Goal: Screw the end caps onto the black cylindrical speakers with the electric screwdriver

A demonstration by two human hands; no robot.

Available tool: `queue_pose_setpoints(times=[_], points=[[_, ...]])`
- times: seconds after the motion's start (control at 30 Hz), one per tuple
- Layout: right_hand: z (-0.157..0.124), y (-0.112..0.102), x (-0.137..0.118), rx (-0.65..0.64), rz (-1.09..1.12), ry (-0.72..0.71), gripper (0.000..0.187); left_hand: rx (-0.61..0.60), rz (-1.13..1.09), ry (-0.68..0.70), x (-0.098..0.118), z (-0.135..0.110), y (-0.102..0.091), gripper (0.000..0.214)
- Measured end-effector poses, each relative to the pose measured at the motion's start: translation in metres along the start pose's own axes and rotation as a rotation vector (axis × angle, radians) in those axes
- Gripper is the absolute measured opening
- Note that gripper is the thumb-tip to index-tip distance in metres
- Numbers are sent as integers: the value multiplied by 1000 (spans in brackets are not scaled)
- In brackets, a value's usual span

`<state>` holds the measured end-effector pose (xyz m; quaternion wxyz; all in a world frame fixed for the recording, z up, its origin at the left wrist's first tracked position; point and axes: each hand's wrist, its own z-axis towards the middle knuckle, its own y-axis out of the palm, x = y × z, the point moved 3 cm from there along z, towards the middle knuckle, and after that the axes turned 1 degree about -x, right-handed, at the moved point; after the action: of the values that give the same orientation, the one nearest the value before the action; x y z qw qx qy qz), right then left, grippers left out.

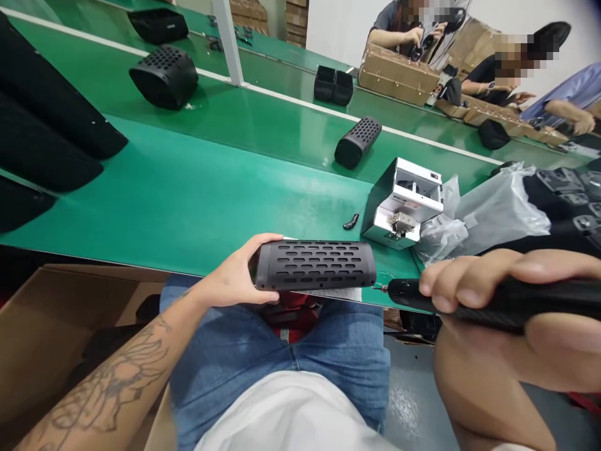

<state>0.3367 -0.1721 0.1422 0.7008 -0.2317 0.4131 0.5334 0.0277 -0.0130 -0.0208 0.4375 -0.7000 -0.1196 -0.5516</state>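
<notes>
Head view: my left hand (233, 280) clasps the black perforated cylindrical speaker shell (315, 265) at the near edge of the green belt (188, 207), right hand (474, 280) fisted on the black electric screwdriver (526, 305), bit at the shell's end, so screw-driving, I judge, needing straight alignment.

Matt black rubbery-looking speaker shell (315, 265) with perforated holes; smooth green table (188, 194); matt black plastic screwdriver (507, 300); glossy metal dispenser (404, 200); crinkled clear plastic bag (493, 213).

— Green bench (188, 188): carrying what?
— Black perforated cylinder (357, 142), rounded grille housing (164, 76) farther back, white box (404, 202) beside crumpled plastic bags (488, 213), small black clip (350, 221) just left of box
</notes>
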Motion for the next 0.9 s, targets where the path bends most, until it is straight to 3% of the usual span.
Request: queue_pose_setpoints(times=[0.13, 0.53, 0.73, 0.9], points=[[9, 8, 22, -39, 87, -98, 21, -19, 26, -1, 3, -2, 1, 106], [12, 16, 43, -1, 77, 8, 22, 2, -14, 65, 3, -2, 4, 104], [13, 23, 46, -139, 145, 28, 22, 17, 3, 69, 5, -1, 5, 105], [13, 19, 49, -135, 166, 59, 23, 40, 7, 67, 7, -1, 6, 105]])
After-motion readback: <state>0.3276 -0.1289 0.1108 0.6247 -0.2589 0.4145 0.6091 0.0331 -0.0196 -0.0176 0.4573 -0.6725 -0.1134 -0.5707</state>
